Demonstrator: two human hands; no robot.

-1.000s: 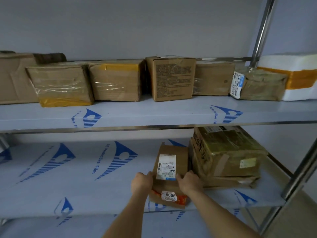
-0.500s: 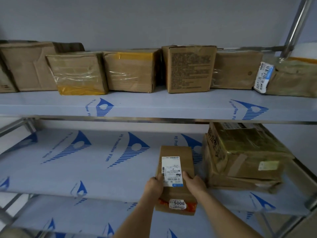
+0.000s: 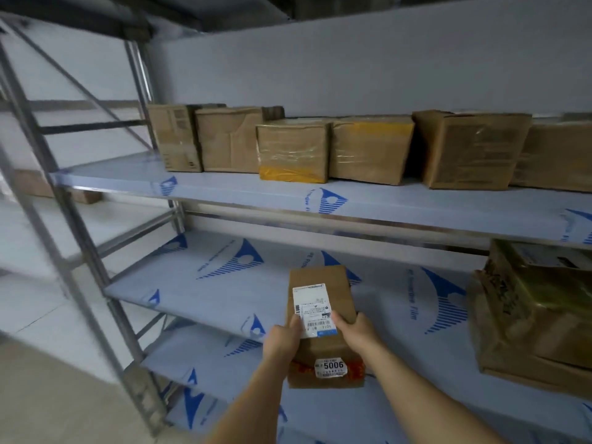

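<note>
Small cardboard parcel (image 3: 321, 315): long axis runs 12 to 6 o'clock, white shipping label (image 3: 312, 307) face up, "5006" sticker (image 3: 331, 367) on the near end. It sits at the front edge of the middle shelf (image 3: 224, 293) with its near end overhanging. I cannot tell whether the far end touches the shelf.

Left hand (image 3: 282, 339) grasps the parcel's 9 o'clock edge, thumb on the label. Right hand (image 3: 355, 331) grasps the 3 o'clock edge, thumb on top.

Step in hand, by my reading: placing the parcel on the middle shelf.

Next move calls for sliding it toward 12 o'clock until it is fully supported, then letting go with both hands.

Surroundings: a stack of taped boxes (image 3: 538, 309) at 3 o'clock, well apart. A row of boxes (image 3: 368, 149) on the upper shelf (image 3: 400, 203) at 12 o'clock. Steel upright (image 3: 80, 251) at 9 o'clock.
</note>
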